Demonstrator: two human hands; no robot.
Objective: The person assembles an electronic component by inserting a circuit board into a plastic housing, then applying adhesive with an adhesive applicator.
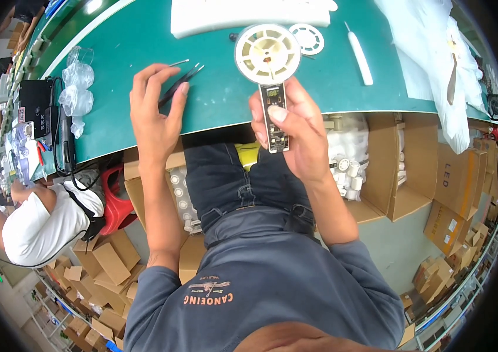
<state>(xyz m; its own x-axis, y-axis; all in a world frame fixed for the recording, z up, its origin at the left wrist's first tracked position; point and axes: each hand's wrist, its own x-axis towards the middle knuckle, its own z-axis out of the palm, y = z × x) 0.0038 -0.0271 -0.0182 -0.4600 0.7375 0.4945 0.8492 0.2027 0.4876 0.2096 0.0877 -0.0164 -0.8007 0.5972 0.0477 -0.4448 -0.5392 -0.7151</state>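
Note:
My right hand [296, 126] grips a handheld fan [267, 56] upright, its thumb on the handle's exposed circuit board [275, 117]. The round, cream-white head has spokes and a small copper-coloured spot at its centre. Over the green bench, my left hand [158, 111] is open, its fingers curved and apart. Black tweezers [189, 76] lie between its thumb and fingers, tips pointing away to the right; they do not look gripped. A thin metal rod [179, 62] shows beside the index finger, its other end hidden. Behind the fan head lies a white round grille [307, 40].
A white foam block [249, 16] lies at the back, a white pen-shaped tool [360, 58] to the right. Plastic sheeting [431, 58] hangs over the right edge. Cartons of white parts [351, 170] stand below. A co-worker [43, 223] sits at left, near a black box [36, 108].

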